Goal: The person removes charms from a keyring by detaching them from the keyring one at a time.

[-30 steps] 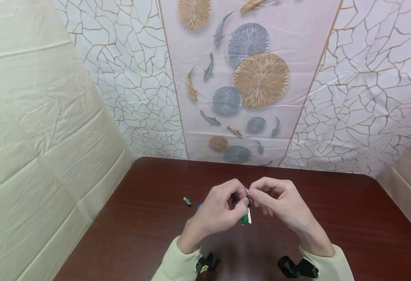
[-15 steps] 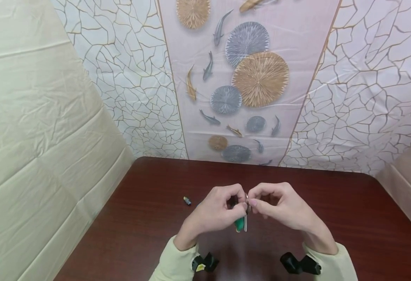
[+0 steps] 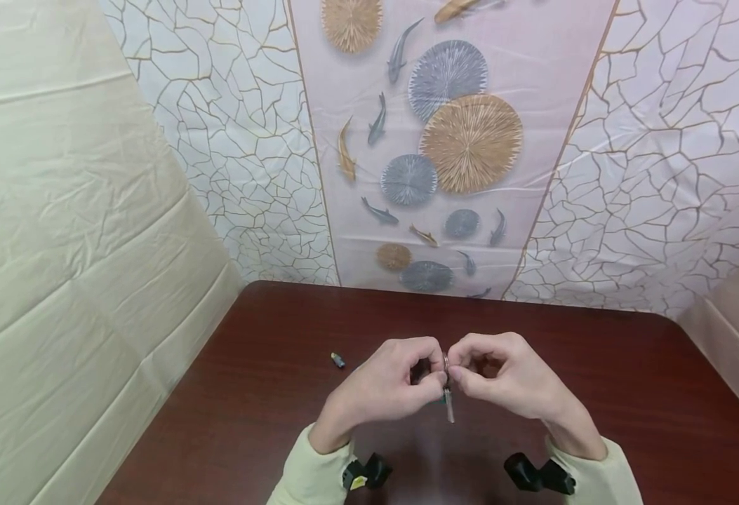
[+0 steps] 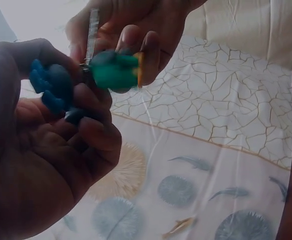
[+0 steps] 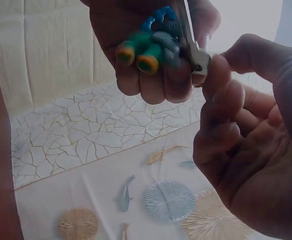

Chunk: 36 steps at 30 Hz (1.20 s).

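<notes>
Left hand [image 3: 384, 386] fingers pinching key ring [image 3: 446, 362]; right hand [image 3: 508, 379] pinching, probably, key [image 3: 449, 405].

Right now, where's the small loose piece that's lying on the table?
In the head view, the small loose piece lies on the dark table, apart from and left of the left hand.

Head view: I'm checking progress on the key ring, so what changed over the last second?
Both hands, the left hand and right hand, sank slightly toward the table, still pinching the key ring. The green charm is now mostly hidden. The small object on the table stayed put.
</notes>
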### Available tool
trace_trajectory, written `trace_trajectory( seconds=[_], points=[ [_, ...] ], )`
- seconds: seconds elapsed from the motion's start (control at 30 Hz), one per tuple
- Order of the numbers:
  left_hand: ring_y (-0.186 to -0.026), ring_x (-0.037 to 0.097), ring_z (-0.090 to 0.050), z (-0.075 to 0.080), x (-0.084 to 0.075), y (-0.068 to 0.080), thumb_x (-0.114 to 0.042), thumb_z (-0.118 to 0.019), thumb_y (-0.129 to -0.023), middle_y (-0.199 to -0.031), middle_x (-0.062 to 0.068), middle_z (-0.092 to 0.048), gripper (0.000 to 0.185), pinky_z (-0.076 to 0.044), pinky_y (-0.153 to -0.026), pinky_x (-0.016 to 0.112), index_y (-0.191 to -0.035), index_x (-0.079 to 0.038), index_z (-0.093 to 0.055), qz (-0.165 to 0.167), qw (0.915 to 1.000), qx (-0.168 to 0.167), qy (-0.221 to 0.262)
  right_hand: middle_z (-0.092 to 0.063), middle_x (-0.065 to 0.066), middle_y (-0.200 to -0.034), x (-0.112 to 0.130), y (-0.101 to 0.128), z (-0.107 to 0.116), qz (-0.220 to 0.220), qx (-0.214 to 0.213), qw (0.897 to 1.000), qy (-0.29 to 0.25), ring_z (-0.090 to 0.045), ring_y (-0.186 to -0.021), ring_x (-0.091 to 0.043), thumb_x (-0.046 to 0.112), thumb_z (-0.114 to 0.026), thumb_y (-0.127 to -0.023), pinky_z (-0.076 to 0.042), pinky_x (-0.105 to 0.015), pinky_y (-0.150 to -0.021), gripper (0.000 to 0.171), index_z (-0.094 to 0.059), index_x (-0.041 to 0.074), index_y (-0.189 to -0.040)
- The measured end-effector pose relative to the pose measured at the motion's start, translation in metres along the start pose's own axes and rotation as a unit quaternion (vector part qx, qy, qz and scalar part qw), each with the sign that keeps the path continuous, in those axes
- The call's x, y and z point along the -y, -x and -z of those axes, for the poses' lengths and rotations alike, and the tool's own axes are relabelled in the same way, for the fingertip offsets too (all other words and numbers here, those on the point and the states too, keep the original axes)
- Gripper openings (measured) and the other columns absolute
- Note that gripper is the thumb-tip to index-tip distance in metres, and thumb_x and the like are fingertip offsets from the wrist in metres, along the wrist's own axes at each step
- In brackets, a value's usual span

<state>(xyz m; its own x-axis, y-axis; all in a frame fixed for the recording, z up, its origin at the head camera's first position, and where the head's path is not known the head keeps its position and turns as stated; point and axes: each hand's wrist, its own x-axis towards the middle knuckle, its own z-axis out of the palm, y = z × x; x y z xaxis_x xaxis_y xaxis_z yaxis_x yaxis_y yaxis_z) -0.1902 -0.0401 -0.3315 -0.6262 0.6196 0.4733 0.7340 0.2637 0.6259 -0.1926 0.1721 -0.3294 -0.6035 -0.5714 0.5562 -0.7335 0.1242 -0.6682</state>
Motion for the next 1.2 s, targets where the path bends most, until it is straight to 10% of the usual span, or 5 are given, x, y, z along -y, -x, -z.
trace_trajectory(
  seconds=[0.27, 0.83, 1.2],
  points=[
    [-0.082, 0.006, -0.049, 0.0044, 0.0006, 0.0033, -0.009, -0.06, -0.086, -0.102, -0.005, -0.055, 0.011, -0.04, -0.069, 0.012, -0.08, -0.017, -0.056, -0.012, 0.9974, -0.011, -0.07, -0.055, 0.002, -0.061, -0.005, -0.0033, 0.0012, -0.056, -0.014, 0.998, 0.0, -0.048, -0.052, -0.002, -0.008, -0.065, -0.083, -0.039, -0.021, -0.042, 0.028, -0.064, 0.02, -0.084],
    [-0.077, 0.007, -0.043, 0.0017, 0.0044, 0.002, -0.009, -0.062, -0.078, -0.077, -0.007, -0.051, 0.013, -0.035, -0.071, 0.017, -0.078, -0.018, -0.053, -0.033, 0.9759, -0.053, -0.209, -0.052, 0.007, -0.06, -0.0043, -0.0094, -0.004, -0.182, -0.051, 0.981, -0.052, -0.043, -0.045, -0.004, -0.003, -0.062, -0.088, -0.037, -0.027, -0.038, 0.009, -0.063, 0.005, -0.084],
    [-0.078, 0.007, -0.044, 0.0014, 0.0046, 0.0018, -0.009, -0.061, -0.082, -0.079, -0.006, -0.054, 0.011, -0.036, -0.072, 0.017, -0.078, -0.017, -0.055, -0.037, 0.9764, -0.086, -0.195, -0.053, 0.01, -0.063, -0.0035, -0.0093, -0.0063, -0.162, -0.045, 0.985, -0.04, -0.041, -0.045, -0.001, -0.001, -0.063, -0.09, -0.034, -0.026, -0.036, 0.009, -0.064, 0.008, -0.085]
  ],
)
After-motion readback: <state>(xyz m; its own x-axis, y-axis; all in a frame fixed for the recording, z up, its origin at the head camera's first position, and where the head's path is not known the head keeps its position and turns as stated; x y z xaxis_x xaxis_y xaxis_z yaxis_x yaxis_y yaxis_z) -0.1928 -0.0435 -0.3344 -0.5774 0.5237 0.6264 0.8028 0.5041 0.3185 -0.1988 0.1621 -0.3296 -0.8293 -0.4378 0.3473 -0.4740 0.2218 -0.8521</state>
